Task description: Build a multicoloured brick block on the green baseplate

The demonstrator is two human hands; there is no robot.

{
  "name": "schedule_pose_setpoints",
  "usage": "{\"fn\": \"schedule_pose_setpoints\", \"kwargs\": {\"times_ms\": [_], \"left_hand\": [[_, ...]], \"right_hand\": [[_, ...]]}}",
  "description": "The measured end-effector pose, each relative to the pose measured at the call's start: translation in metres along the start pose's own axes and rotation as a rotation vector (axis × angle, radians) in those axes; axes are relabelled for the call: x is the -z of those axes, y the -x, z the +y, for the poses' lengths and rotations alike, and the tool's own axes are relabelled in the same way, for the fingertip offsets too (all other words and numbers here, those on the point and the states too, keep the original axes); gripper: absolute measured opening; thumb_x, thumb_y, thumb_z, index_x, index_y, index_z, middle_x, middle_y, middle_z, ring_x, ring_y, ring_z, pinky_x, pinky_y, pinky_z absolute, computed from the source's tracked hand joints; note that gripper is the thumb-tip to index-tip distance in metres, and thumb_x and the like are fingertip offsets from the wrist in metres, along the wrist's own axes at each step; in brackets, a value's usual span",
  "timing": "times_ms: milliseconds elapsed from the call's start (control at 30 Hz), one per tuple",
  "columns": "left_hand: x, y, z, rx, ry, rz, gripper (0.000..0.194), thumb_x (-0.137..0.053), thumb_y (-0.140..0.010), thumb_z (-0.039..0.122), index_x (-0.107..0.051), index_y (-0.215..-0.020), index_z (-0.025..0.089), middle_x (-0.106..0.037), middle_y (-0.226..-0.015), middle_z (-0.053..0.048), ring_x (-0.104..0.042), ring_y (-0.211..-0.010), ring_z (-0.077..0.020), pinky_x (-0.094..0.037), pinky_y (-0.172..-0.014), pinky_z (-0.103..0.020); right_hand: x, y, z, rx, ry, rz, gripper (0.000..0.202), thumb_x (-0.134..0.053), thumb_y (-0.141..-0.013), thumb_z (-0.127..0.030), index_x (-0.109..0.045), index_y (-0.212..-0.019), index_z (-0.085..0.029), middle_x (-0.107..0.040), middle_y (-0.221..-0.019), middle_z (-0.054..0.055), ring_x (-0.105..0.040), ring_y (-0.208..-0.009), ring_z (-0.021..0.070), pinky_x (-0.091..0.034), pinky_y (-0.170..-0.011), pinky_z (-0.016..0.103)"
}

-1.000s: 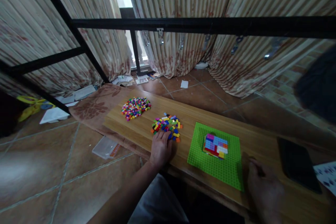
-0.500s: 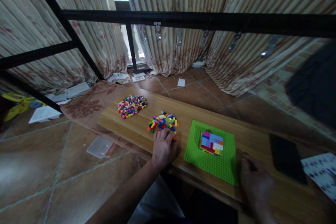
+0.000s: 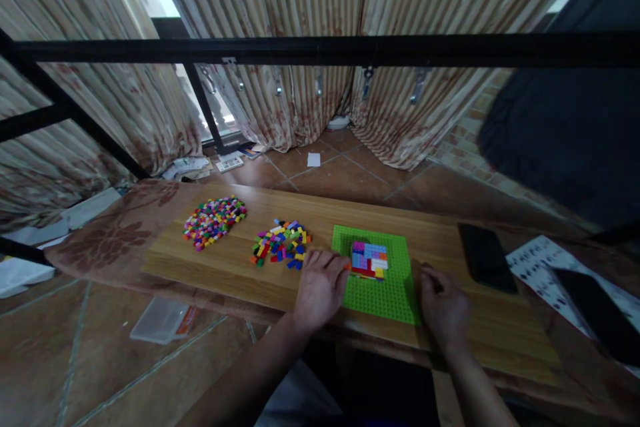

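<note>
The left hand (image 3: 323,288) pinched a small orange plastic brick (image 3: 347,267) narrowly, beside the low multicoloured plastic brick block (image 3: 369,260) on the square green studded plastic baseplate (image 3: 387,303); whether the right hand (image 3: 443,303), fingers curled, held anything I couldn't tell; gripping the brick level, underside clear, seemed wisest

In front of me stretches a long, light-brown wooden board with a smooth grain (image 3: 213,273), lying over a brown cloth with a darker flower pattern (image 3: 113,240). Toward my left, the board bears a dense heap of tiny multicoloured plastic bricks (image 3: 215,221), then a looser heap of larger multicoloured plastic bricks (image 3: 281,241). Farther right lie a square, bright-green studded plastic baseplate (image 3: 387,303) and, well apart from it, a flat black rectangular slab (image 3: 487,257).
</note>
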State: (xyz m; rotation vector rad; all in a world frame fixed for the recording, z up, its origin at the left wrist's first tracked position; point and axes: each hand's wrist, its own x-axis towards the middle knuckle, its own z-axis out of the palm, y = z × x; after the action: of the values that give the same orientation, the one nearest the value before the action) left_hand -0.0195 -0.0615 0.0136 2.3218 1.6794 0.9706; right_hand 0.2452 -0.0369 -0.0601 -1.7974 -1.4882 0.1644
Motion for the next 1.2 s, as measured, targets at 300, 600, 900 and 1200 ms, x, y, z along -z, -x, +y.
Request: {"fn": "schedule_pose_setpoints", "kwargs": {"times_ms": [300, 600, 900, 1200], "left_hand": [[-0.030, -0.029, 0.019, -0.055, -0.042, -0.090, 0.018, -0.051, -0.092, 0.028, -0.067, -0.100, 0.025, -0.065, -0.106, -0.004, -0.054, -0.096, -0.0214, -0.039, -0.089, -0.041], [-0.031, -0.029, 0.018, -0.019, -0.008, -0.083, 0.020, -0.060, -0.087, 0.027, -0.065, -0.105, 0.025, -0.066, -0.112, -0.003, -0.054, -0.101, -0.0229, -0.039, -0.093, -0.042], [-0.026, -0.006, 0.015, -0.029, -0.089, -0.098, 0.035, -0.051, -0.091, 0.030, -0.056, -0.125, 0.023, -0.059, -0.124, -0.008, -0.051, -0.109, -0.0252, -0.040, -0.095, -0.045], [-0.035, -0.001, 0.021, -0.051, -0.276, -0.152, 0.041, -0.049, -0.091, 0.038, -0.053, -0.131, 0.026, -0.053, -0.134, -0.012, -0.048, -0.116, -0.0301, -0.033, -0.102, -0.059]], "right_hand": [[-0.003, 0.000, 0.001, -0.005, -0.060, 0.011, 0.037, -0.047, -0.085, -0.043, -0.070, -0.092, -0.015, -0.070, -0.095, 0.013, -0.065, -0.080, 0.0237, -0.048, -0.075, 0.035], [-0.001, 0.000, -0.003, 0.010, -0.058, 0.036, 0.035, -0.047, -0.085, -0.041, -0.070, -0.090, -0.015, -0.070, -0.092, 0.013, -0.064, -0.077, 0.0225, -0.048, -0.073, 0.034], [-0.001, 0.000, -0.003, 0.012, -0.067, 0.030, 0.034, -0.047, -0.086, -0.040, -0.070, -0.090, -0.016, -0.071, -0.093, 0.012, -0.064, -0.079, 0.0222, -0.048, -0.074, 0.034], [-0.003, 0.000, -0.002, 0.043, -0.054, 0.042, 0.034, -0.046, -0.086, -0.040, -0.070, -0.089, -0.016, -0.070, -0.091, 0.012, -0.063, -0.077, 0.0221, -0.048, -0.072, 0.034]]}}
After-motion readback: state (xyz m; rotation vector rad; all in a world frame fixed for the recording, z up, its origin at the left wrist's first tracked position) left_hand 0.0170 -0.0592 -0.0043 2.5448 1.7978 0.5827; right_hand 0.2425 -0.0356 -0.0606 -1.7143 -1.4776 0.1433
